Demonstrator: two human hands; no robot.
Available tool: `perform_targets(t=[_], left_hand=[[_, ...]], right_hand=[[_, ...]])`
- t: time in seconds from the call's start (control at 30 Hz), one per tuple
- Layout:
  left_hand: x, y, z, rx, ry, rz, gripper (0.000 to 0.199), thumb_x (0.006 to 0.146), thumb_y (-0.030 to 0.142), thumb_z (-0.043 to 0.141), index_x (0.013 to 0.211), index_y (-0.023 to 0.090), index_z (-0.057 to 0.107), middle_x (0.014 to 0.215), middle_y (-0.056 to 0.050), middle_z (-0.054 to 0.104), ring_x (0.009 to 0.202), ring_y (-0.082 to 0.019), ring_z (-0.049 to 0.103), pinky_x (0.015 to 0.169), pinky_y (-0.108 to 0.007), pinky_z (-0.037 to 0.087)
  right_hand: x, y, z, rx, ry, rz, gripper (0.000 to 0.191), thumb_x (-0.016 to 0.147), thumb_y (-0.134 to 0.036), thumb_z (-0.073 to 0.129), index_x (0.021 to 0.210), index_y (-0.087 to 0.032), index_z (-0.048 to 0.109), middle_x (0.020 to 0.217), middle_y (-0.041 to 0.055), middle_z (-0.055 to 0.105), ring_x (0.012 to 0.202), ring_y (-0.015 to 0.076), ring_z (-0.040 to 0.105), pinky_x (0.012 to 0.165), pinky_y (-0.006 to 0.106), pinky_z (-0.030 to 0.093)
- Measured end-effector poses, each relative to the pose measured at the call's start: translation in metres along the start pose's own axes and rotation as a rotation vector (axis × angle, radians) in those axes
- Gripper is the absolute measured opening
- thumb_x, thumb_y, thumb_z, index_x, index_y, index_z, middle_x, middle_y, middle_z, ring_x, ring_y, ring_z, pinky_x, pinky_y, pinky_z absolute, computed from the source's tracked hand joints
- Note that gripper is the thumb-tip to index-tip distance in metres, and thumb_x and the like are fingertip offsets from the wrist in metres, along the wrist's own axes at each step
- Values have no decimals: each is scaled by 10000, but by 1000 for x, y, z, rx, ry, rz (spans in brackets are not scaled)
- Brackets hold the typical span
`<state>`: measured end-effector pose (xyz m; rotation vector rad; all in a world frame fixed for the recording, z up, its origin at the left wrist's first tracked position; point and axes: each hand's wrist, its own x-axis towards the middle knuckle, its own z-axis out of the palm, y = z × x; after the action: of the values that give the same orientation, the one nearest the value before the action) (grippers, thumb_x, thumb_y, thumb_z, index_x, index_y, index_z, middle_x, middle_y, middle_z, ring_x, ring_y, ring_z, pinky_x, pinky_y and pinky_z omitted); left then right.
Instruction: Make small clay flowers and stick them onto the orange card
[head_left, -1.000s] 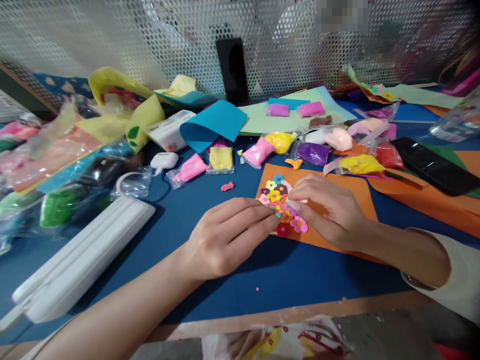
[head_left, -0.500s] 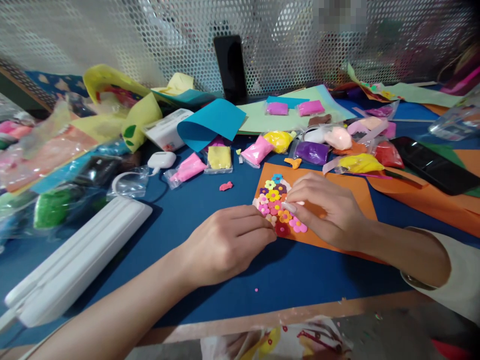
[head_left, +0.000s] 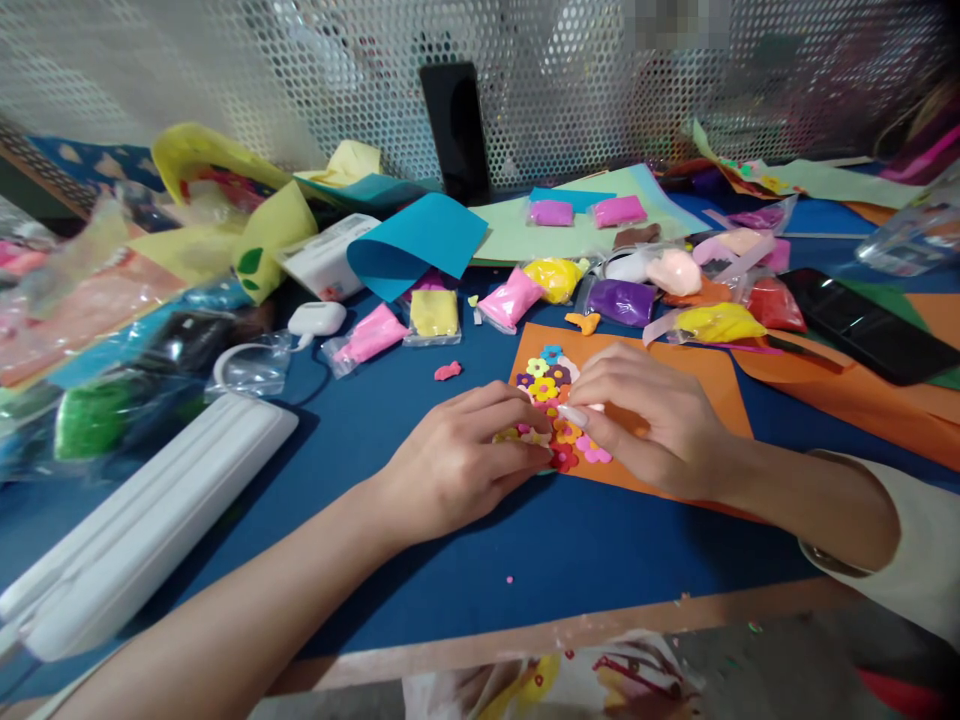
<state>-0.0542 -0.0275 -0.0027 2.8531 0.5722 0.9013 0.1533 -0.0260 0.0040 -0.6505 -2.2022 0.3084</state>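
Note:
A tight cluster of small, colourful clay flowers (head_left: 546,385) lies on an orange sheet of paper (head_left: 697,385), its lower left part reaching past the paper's edge. My left hand (head_left: 469,460) is curled around that lower left side, with several flowers showing between its bent fingers. What is under the cluster is hidden. From the right, my right hand (head_left: 652,420) leans over the flowers, thumb and bent fingers brought close together at the cluster's right side. Something tiny and pale shows by the thumb, too small to name.
Bagged soft clay, such as a purple pack (head_left: 619,302) and a pink pack (head_left: 511,298), lines the back. At left lie a white power strip (head_left: 150,520) and a charger (head_left: 316,320). One dark phone (head_left: 456,130) leans on the mesh; another phone (head_left: 862,325) lies right.
My left hand has shifted slightly up and its fingers have parted a little, uncovering flowers between them. My right hand stays almost in place. The view has moved slightly.

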Motion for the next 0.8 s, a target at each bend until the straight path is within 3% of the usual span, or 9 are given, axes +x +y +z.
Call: perform_targets(t=[0.33, 0.47, 0.57, 0.8], left_hand=[[2, 0, -6, -49, -25, -32, 125, 831, 119, 550, 908, 156, 642, 911, -74, 671, 847, -166, 605, 738, -311, 521], [2, 11, -22, -8, -36, -139, 273, 716, 54, 456, 968, 123, 536, 951, -106, 663, 1011, -225, 595, 827, -373, 502], [-8, 20, -28, 33, -79, -112, 263, 683, 62, 436, 932, 141, 467, 975, -133, 665, 1137, -245, 549, 862, -389, 472], [-32, 26, -16, 85, -61, -45, 290, 684, 71, 441, 963, 149, 459, 1076, -148, 668, 1231, -245, 478, 918, -406, 400]], right_hand=[[1, -1, -1, 5, -16, 12, 97, 866, -154, 491, 788, -178, 543, 761, 43, 635, 735, 161, 555, 728, 339, 450], [2, -1, 0, -5, -21, 10, 110, 874, -145, 474, 794, -178, 542, 752, 42, 635, 733, 157, 548, 737, 335, 451], [1, 1, 1, 25, -3, -8, 133, 878, -144, 468, 771, -164, 544, 729, 50, 623, 711, 151, 543, 723, 328, 451], [0, 7, 5, 58, 18, 6, 134, 878, -169, 471, 780, -150, 560, 720, 40, 610, 714, 144, 530, 731, 316, 445]])
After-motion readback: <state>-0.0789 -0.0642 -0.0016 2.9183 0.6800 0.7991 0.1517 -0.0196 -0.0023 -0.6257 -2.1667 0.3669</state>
